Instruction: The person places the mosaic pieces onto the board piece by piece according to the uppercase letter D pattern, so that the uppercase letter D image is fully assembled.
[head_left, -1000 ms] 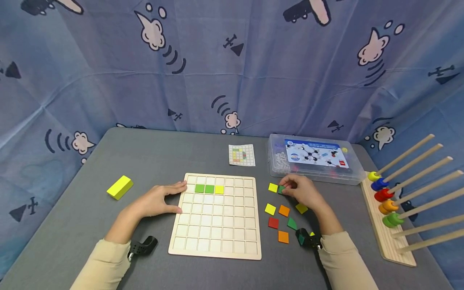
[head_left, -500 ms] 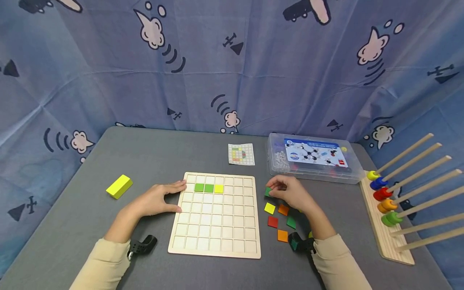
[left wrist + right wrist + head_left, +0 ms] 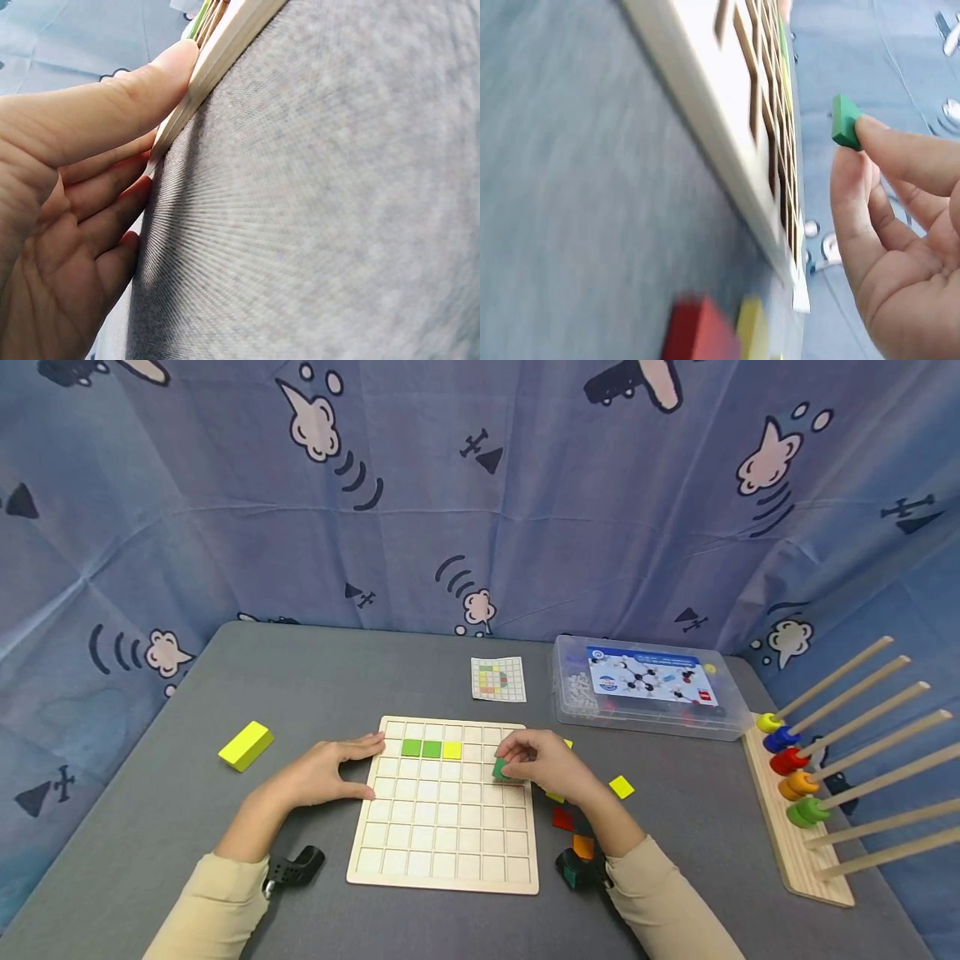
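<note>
1. Between the thumb and fingertip of the right hand [image 3: 545, 766], a green tile [image 3: 845, 121] is pinched; this grip grasps the tile by one end, and the rest juts out past the tips, away from the palm.
2. Tile and grip are raised over the right part of the wooden board [image 3: 442, 841], apart from its surface.
3. On the board's second row from the far edge, two green squares [image 3: 431, 749] and a yellow square [image 3: 452, 750] sit side by side.
4. At the board's left edge rests the left hand [image 3: 326, 775], its grip relaxed, thumb and fingers touching the rim.
5. Right of the board, a red tile [image 3: 562, 819] and an orange tile [image 3: 582, 847] lie near the right forearm on the tabletop [image 3: 442, 931].
6. Beyond the board lie a printed card [image 3: 498, 680] and a plastic box [image 3: 648, 685].
</note>
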The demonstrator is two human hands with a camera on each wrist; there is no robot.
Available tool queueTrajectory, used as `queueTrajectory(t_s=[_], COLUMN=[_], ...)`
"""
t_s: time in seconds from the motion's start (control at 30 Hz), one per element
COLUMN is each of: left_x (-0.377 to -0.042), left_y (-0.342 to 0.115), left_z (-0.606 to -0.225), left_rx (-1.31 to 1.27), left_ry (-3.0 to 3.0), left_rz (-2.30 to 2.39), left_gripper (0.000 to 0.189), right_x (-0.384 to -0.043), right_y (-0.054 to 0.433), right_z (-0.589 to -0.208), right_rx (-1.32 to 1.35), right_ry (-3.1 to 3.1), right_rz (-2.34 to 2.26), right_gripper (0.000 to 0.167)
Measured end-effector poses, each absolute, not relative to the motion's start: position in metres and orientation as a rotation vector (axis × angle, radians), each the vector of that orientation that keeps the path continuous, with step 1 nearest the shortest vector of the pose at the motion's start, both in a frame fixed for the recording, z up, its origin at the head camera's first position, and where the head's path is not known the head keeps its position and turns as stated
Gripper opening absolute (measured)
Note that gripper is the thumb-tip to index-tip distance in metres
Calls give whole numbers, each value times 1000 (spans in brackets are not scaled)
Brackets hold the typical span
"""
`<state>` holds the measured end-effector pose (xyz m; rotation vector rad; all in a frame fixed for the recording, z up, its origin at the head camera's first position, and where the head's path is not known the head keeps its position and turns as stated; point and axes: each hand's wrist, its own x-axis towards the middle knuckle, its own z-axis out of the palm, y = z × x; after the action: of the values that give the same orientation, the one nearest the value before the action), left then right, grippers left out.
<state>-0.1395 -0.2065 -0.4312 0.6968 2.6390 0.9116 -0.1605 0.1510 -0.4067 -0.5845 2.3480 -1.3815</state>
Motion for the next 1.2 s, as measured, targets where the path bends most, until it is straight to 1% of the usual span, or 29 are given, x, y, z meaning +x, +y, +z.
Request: queueTrajectory(t_s=[0.2,0.4,0.77,1.2], left_x=[-139,-139,-140,-140], left_y=[-206,-206,-206,-207], left_z=[-431,-431,-432,-431], left_rx=[696,688,693,700], left_ry=[2640,2638,2635,2639], left_rz=[910,915,920,902], left_gripper=[79,79,79,79], right_x=[-164,-170,-174,-172], right_y=[128,114,106,103], right_z=[-406,-409,-411,-411], right_rx=[-551,-589,-659,-674], right_ry=[2344,2372,2382,2463], right_rz=[-1343,-1254,-1161,-1049], right_gripper=[11,11,9,9])
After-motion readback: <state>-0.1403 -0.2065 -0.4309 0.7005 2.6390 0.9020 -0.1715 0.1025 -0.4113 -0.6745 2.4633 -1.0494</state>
